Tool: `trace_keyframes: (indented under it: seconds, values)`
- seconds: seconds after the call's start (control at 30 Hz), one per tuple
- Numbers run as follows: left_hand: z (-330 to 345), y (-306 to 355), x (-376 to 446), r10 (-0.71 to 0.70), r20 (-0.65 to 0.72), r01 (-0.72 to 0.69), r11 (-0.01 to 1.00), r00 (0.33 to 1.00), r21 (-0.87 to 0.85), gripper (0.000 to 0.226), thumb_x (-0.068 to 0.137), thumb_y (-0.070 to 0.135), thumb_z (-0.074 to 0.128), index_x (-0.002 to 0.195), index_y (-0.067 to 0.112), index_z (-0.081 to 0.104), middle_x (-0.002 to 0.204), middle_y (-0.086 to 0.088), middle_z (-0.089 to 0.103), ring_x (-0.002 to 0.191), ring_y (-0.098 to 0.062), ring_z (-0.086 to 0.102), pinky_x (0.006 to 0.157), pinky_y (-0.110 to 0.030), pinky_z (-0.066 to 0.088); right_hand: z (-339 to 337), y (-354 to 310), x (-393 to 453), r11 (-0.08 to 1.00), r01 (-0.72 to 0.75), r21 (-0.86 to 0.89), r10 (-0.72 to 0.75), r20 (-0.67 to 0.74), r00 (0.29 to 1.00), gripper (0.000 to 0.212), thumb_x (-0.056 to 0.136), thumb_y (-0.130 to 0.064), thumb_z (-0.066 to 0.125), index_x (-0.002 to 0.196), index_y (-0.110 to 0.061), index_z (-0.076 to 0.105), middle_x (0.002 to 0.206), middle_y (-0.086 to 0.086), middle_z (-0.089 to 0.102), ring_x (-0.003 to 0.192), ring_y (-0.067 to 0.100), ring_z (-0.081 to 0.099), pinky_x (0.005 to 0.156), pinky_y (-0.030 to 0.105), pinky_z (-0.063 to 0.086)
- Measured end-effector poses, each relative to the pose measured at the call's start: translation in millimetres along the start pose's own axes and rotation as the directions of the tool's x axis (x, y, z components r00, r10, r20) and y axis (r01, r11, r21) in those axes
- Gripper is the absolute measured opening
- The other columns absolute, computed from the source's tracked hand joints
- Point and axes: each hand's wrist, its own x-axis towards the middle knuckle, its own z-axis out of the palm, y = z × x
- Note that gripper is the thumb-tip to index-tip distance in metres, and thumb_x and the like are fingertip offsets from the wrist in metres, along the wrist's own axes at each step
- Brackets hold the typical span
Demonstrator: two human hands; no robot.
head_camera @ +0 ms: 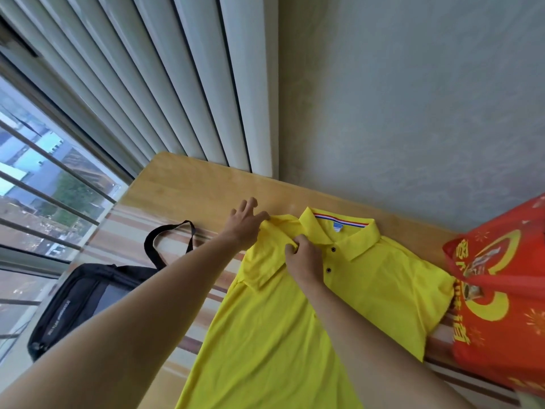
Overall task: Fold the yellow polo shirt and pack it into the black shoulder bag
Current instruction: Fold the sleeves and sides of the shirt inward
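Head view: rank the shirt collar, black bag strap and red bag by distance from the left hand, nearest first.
From the left hand, which pinches the yellow polo shirt at its shoulder:
1. Shirt collar, just to the hand's right.
2. Black bag strap, to its left, looping up from the black shoulder bag.
3. Red bag, at the table's far right edge.

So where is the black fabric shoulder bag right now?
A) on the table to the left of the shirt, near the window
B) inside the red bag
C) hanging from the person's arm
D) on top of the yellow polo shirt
A: the black fabric shoulder bag lies on the wooden table left of the yellow polo shirt, by the window, apart from both hands.
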Motion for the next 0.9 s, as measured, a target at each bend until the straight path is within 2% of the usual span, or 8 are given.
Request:
trace_keyframes:
  seconds: [0.1, 0.3, 0.47, 0.57, 0.63, 0.73, 0.8, 0.9]
  values:
    - [-5, -4, 13, 0.035, 0.056, -0.039, 0.996, 0.998, 0.076, 0.041, 0.094, 0.039, 0.053, 0.134, 0.031, 0.046, 0.142, -0.008, 0.031, 0.129, -0.027, 0.033, 0.098, -0.043, 0.040, -6, 4, 5, 1.000, 0.028, -0.005, -0.028, 0.008, 1.000, 0.017, 0.093, -0.024, 0.059, 0.101, -0.010, 0.064, 0.084, 0.011, 0.072, 0.083, 0.031, 0.063, 0.064, 0.033, 0.041]
    - [-8, -12, 26, 0.175, 0.035, -0.172, 0.880, 0.984, 0.443, 0.046, 0.097, 0.043, 0.046, 0.141, 0.033, 0.038, 0.144, -0.012, 0.039, 0.132, -0.029, 0.037, 0.111, -0.051, 0.026, -17, 16, 17, 0.984, -0.124, -0.125, 0.117, -0.065, 0.991, 0.021, 0.096, -0.021, 0.053, 0.104, -0.006, 0.065, 0.100, 0.019, 0.068, 0.101, 0.038, 0.062, 0.068, 0.036, 0.043]
    - [-7, -13, 33, 0.133, 0.027, -0.129, 0.866, 0.991, 0.482, 0.047, 0.098, 0.042, 0.047, 0.143, 0.032, 0.036, 0.145, -0.013, 0.040, 0.133, -0.032, 0.037, 0.115, -0.054, 0.019, -17, 9, 18, 0.970, -0.169, -0.176, 0.155, -0.094, 0.983, 0.020, 0.096, -0.019, 0.054, 0.106, -0.005, 0.064, 0.103, 0.017, 0.067, 0.101, 0.037, 0.064, 0.067, 0.035, 0.046]
    - [-5, -3, 28, 0.061, 0.001, -0.058, 0.936, 0.998, 0.347, 0.051, 0.093, 0.029, 0.053, 0.141, 0.029, 0.037, 0.141, -0.013, 0.041, 0.129, -0.032, 0.039, 0.112, -0.054, 0.023, -15, 4, 16, 0.969, -0.135, -0.206, 0.117, -0.101, 0.988, 0.022, 0.097, -0.025, 0.055, 0.105, -0.006, 0.060, 0.101, 0.016, 0.067, 0.095, 0.035, 0.067, 0.063, 0.035, 0.048]
    - [-1, 8, 17, -0.107, -0.077, 0.109, 0.994, 0.991, 0.024, 0.053, 0.084, 0.022, 0.054, 0.135, 0.022, 0.037, 0.130, -0.013, 0.045, 0.117, -0.033, 0.046, 0.098, -0.050, 0.037, -12, 4, 10, 0.967, -0.052, -0.250, 0.015, -0.145, 0.989, 0.026, 0.095, -0.028, 0.058, 0.108, -0.006, 0.056, 0.099, 0.014, 0.065, 0.088, 0.035, 0.067, 0.057, 0.035, 0.044]
    - [9, 22, -15, -0.358, -0.071, 0.310, 0.879, 0.931, -0.363, 0.044, 0.079, 0.029, 0.054, 0.118, 0.013, 0.040, 0.107, -0.013, 0.050, 0.098, -0.035, 0.051, 0.074, -0.043, 0.041, 0, 9, 5, 0.907, 0.237, -0.349, -0.313, -0.179, 0.933, 0.021, 0.088, -0.020, 0.064, 0.105, -0.010, 0.058, 0.095, 0.009, 0.059, 0.081, 0.029, 0.063, 0.054, 0.036, 0.048]
    - [24, 21, -44, -0.323, -0.048, 0.284, 0.884, 0.945, -0.371, 0.043, 0.076, 0.036, 0.054, 0.109, 0.013, 0.040, 0.101, -0.010, 0.049, 0.095, -0.035, 0.052, 0.070, -0.042, 0.040, 9, 12, 5, 0.830, 0.410, -0.379, -0.465, -0.063, 0.883, 0.019, 0.088, -0.017, 0.060, 0.107, -0.015, 0.061, 0.098, 0.005, 0.057, 0.088, 0.025, 0.060, 0.065, 0.037, 0.053]
    - [43, 11, -79, -0.137, -0.044, 0.124, 0.966, 0.990, -0.226, 0.057, 0.069, 0.053, 0.052, 0.110, 0.016, 0.041, 0.103, -0.005, 0.048, 0.098, -0.032, 0.052, 0.075, -0.042, 0.045, 21, 12, 2, 0.767, 0.525, -0.368, -0.520, 0.123, 0.845, 0.024, 0.089, -0.021, 0.057, 0.112, -0.018, 0.063, 0.105, 0.004, 0.055, 0.098, 0.026, 0.056, 0.079, 0.041, 0.052]
